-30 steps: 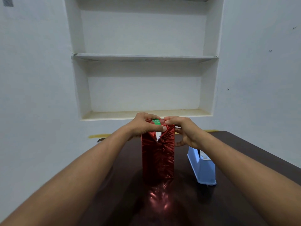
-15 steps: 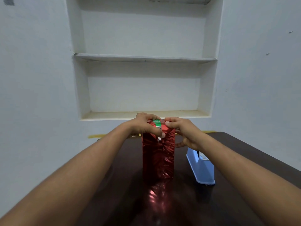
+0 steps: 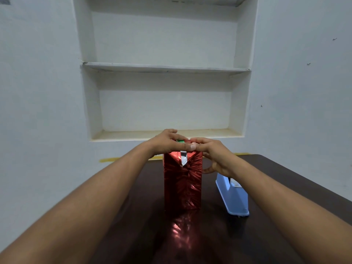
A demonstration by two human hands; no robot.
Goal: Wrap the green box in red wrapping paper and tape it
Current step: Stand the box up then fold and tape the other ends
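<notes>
The room was evenly, softly lit; glare was thrown off the red wrapping paper point(image 3: 182, 183) onto the table point(image 3: 285, 187); edges were bowed by the wide lens.

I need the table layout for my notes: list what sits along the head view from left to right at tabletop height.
Left forearm → red-wrapped box standing upright → blue tape dispenser → right forearm, all over the dark table.

Both arms reach forward, converging. Left hand point(image 3: 164, 141) and right hand point(image 3: 211, 151) curl fingers downward, thumb tips meeting between them, pinching.
</notes>
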